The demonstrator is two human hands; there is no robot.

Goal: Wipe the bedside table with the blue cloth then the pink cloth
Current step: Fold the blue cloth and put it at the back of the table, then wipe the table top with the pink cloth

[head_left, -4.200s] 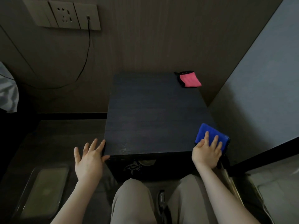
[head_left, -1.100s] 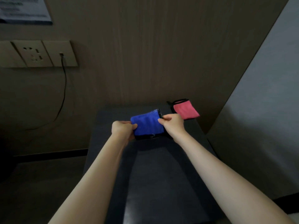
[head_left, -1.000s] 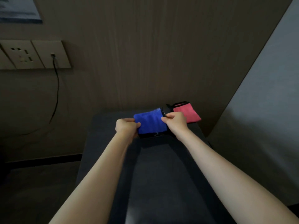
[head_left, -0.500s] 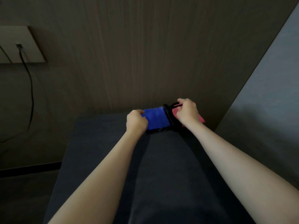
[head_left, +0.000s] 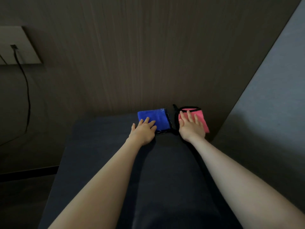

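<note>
Cloths lie side by side at the desk's point(head_left: 102, 162) far edge, mid-frame: blue point(head_left: 153, 119) under the flat, spread left hand point(head_left: 144, 131), pink point(head_left: 200, 119) under the flat right hand point(head_left: 191, 128). Both look soft and light; a flat palm on top should slide them.

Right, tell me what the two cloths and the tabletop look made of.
Blue cloth: soft fabric, probably microfibre; fuzzy matte nap, dark stitched edge.
Pink cloth: similar fabric, black binding and loop.
Bedside table: dark matte board, perhaps wood laminate; the dim light hides any clear grain.
</note>
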